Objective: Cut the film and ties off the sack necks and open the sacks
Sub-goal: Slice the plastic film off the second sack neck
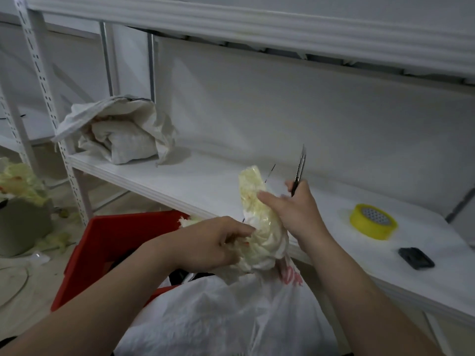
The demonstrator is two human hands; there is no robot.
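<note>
left grip (218, 242): fingers curled, pinching the film-wrapped sack neck (259, 222) low on its left side, back of hand up
right grip (295, 209): curled round a knife (299, 173), blade pointing up; thumb stretched left against the neck
left forearm: bare, enters from lower left
right forearm: bare, enters from lower right
spacing: grips close together, either side of the neck

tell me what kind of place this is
Probably a storeroom or packing room: white slotted metal shelving, an opened white woven sack on its shelf, a film-wrapped sack neck held beside a black utility knife, and a yellow roll of tape.
</note>
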